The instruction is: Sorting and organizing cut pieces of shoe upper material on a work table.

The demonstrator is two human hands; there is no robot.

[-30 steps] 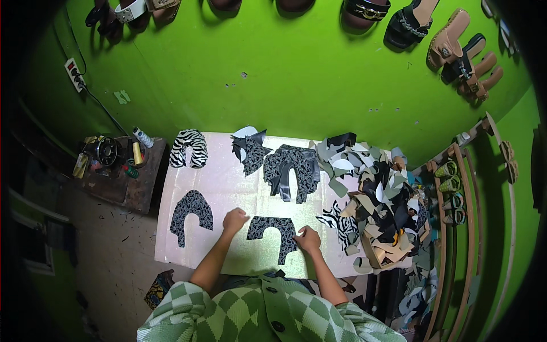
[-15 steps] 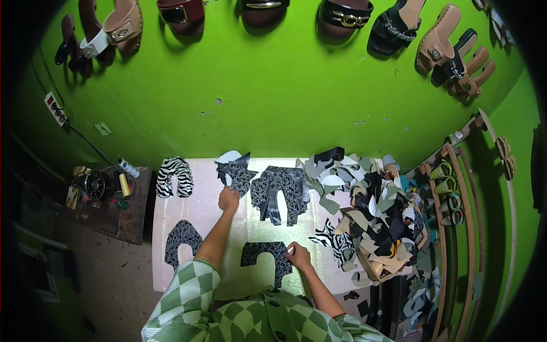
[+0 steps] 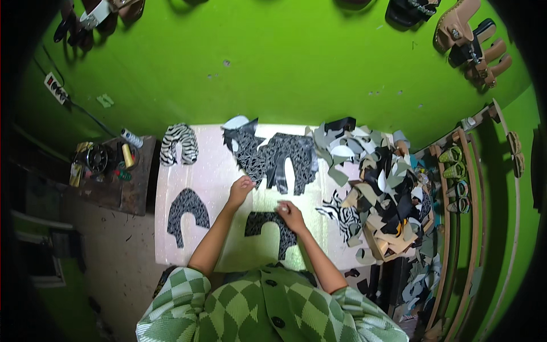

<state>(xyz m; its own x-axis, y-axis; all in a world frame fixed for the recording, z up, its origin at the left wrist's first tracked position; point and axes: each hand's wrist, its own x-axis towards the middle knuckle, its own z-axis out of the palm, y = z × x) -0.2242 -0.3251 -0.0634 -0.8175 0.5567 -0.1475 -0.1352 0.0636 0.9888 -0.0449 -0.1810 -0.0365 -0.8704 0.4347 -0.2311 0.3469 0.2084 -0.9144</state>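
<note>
Black patterned scrap (image 3: 249, 155) pinched by left hand (image 3: 241, 190), right hand (image 3: 291, 216) over arch-shaped piece (image 3: 288, 243), its grip unclear

Inscriptions: none legible, lettering, numerals and signs alike, small dark mark (image 3: 414, 44) on green wall (image 3: 307, 74), unreadable as any character

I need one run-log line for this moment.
left hand: at patterned scraps; right hand: at front-centre U-shaped piece; zebra-striped piece: back left
</note>
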